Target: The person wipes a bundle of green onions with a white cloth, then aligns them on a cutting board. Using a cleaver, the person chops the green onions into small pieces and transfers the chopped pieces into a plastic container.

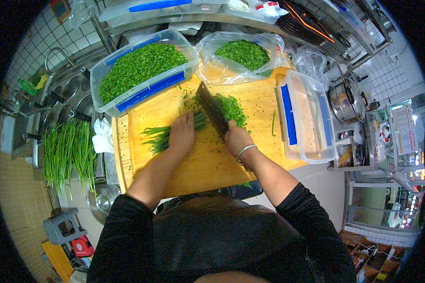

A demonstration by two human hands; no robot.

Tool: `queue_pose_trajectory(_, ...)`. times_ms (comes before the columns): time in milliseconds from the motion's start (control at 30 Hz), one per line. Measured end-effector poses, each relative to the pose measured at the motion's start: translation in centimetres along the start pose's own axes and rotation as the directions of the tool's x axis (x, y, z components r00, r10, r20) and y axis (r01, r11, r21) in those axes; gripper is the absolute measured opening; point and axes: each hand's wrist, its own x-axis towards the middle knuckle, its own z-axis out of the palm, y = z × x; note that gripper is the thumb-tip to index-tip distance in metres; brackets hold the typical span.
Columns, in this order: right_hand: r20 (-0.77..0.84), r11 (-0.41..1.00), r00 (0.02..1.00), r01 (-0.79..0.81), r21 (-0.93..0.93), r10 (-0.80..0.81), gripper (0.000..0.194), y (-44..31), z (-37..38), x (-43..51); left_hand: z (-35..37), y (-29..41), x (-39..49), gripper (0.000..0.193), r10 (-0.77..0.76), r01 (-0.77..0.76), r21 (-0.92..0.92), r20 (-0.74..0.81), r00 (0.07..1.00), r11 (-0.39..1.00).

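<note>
Under my left hand (182, 132) lies a bundle of green scallions (159, 136) on the wooden cutting board (198, 169); the fingers are blurred and press the bundle down. My right hand (238, 136) grips the handle of a dark cleaver (212, 109), whose blade slants up and to the left, beside the bundle's cut end. A heap of chopped scallions (232, 108) sits just right of the blade, and small bits are scattered around it. The handle is mostly hidden in my fist.
A plastic container of chopped scallions (141, 67) stands at the back left, beside a clear bag (209, 67) holding more. On the right edge is a container (306, 116) with blue clips. Long uncut scallions (69, 152) lie left of the board; a pot (345, 100) stands right.
</note>
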Motion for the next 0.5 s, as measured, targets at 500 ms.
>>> queue_pose_trajectory(500,0.003,0.994,1.0,-0.024,0.106,0.023,0.028,-2.9,-4.0,-1.6,-2.2,-2.9,4.1,0.032,-0.023,0.03,0.018,-0.296,0.955,0.999)
